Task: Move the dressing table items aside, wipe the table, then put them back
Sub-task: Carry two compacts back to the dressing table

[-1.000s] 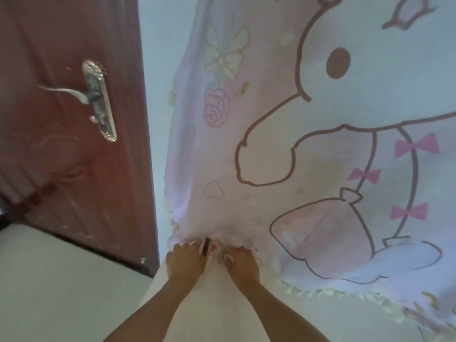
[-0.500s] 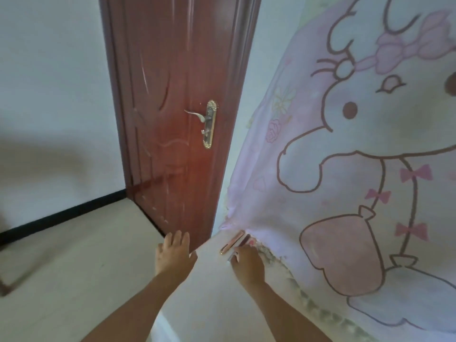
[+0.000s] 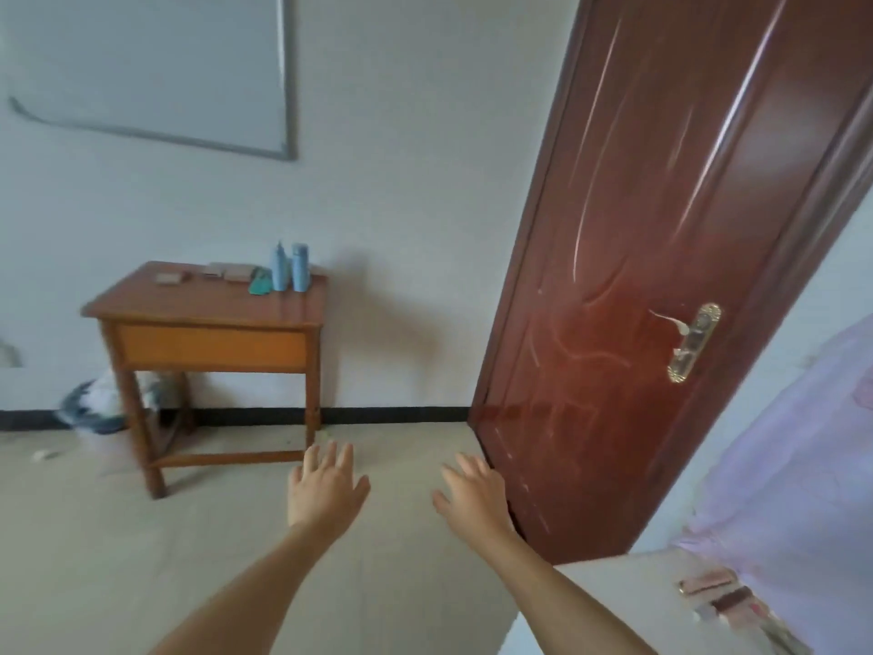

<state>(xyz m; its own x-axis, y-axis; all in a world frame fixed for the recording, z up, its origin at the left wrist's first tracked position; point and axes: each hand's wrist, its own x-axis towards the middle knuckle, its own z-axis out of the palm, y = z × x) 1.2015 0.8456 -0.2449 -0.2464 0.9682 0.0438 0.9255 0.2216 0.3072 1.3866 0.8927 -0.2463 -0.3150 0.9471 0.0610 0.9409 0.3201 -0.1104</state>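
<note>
Floor (image 3: 141, 560) between table (image 3: 212, 302) and door edge (image 3: 508, 323) underlies left hand (image 3: 326, 491), right hand (image 3: 472, 496).

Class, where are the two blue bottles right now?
Head view, left of centre: the blue bottles stand on the wooden table, back right corner, beside a green cloth.

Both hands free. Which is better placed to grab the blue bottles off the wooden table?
Left, likely: left hand is open, empty, closer to the wooden table; blue bottles stand up-left of it. Also open, right hand is by the door.
</note>
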